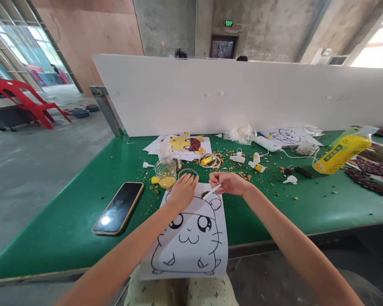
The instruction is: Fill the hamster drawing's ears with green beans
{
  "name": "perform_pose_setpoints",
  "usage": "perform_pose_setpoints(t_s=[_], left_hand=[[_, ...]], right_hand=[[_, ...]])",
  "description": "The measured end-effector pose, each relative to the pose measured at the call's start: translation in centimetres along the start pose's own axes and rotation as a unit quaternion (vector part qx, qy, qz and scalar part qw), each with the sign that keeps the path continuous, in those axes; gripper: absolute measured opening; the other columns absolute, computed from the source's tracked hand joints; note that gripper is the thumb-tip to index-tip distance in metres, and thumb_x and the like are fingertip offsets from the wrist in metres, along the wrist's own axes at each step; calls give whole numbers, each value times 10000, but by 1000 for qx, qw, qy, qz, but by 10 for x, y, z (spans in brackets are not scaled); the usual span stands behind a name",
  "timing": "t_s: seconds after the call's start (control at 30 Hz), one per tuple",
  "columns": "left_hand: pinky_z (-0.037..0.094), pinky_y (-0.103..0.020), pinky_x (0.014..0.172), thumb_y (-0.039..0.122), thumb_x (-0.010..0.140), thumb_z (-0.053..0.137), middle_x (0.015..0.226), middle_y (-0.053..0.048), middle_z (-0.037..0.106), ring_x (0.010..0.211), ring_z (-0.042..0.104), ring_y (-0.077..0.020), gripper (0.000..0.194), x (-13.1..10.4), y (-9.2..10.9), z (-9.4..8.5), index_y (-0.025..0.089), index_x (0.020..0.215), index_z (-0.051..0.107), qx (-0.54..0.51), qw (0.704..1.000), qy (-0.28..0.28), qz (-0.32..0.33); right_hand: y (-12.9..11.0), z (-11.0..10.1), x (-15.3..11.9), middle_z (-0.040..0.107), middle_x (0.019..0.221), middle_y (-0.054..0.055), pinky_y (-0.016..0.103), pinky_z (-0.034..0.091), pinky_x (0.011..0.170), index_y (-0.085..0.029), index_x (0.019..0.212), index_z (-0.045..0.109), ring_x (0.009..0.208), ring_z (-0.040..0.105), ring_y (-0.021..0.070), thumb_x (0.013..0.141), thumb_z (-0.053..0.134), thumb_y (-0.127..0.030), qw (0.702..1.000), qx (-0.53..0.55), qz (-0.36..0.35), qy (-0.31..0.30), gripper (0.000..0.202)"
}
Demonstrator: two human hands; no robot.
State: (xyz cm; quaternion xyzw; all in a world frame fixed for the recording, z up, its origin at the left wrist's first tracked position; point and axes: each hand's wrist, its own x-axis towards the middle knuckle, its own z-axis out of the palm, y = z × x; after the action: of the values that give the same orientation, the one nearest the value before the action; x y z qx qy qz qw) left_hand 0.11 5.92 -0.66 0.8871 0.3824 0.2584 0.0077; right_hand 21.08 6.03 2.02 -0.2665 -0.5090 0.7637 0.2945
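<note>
My right hand [229,184] pinches a short white stick [212,192], whose lower end points at the top of a paper with a line-drawn hamster [189,238]. Beside the stick, a small dark patch [205,194] shows near the drawn ear. My left hand [184,190] lies with fingers stretched out over the paper's top edge, against a clear round dish [188,171]; I cannot tell whether the fingertips touch its rim. Just left of that dish stands a clear plastic tub [166,175] with yellow grains in the bottom. The paper's near edge hangs over the table edge toward my lap.
A phone [118,208] lies on the green table [83,187] at left. Behind are a coloured picture [187,144], a tape ring [210,160], small white glue bottles [238,158] and scattered grains. A yellow bottle [343,155] lies at right. A white partition [242,97] closes the back.
</note>
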Motion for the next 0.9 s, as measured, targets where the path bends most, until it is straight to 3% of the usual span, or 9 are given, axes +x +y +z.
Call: perform_pose_setpoints(t_s=[0.07, 0.13, 0.27, 0.53, 0.9], left_hand=[[344, -416, 1005, 106, 846, 379, 1118, -122, 602, 1143, 476, -235, 370, -7, -3, 3, 111, 1190, 515, 1, 1000, 2, 1], [345, -414, 1010, 111, 860, 372, 1146, -99, 589, 1165, 453, -228, 363, -12, -3, 0, 140, 1196, 508, -6, 1000, 3, 2], [462, -368, 866, 114, 862, 394, 1030, -70, 626, 1008, 540, -198, 332, -15, -5, -1, 170, 1170, 505, -41, 999, -5, -11], [476, -363, 857, 101, 835, 434, 1018, -59, 640, 991, 564, -193, 320, -13, -3, 12, 168, 1135, 521, -73, 997, -32, 6], [456, -345, 855, 109, 855, 425, 994, -60, 647, 1001, 541, -197, 244, -13, 1, 12, 159, 1040, 575, -50, 997, -58, 15]], right_hand=[[6, -12, 5, 387, 583, -20, 218, 266, 427, -179, 626, 445, 472, 300, 84, 618, 440, -100, 1000, 12, 22, -8, 79], [13, -21, 6, 372, 575, -24, 215, 263, 428, -177, 635, 442, 476, 293, 85, 623, 436, -96, 999, 29, 37, -6, 82], [23, -31, 7, 354, 607, -22, 215, 270, 458, -169, 648, 425, 503, 307, 84, 651, 436, -112, 996, 65, 58, 3, 59], [22, -34, 9, 318, 626, -24, 208, 245, 475, -155, 677, 438, 514, 299, 78, 682, 443, -106, 991, 79, 104, -5, 51], [18, -33, 10, 356, 627, -13, 212, 222, 482, -140, 691, 478, 516, 294, 77, 697, 446, -103, 992, 70, 102, 26, 49]])
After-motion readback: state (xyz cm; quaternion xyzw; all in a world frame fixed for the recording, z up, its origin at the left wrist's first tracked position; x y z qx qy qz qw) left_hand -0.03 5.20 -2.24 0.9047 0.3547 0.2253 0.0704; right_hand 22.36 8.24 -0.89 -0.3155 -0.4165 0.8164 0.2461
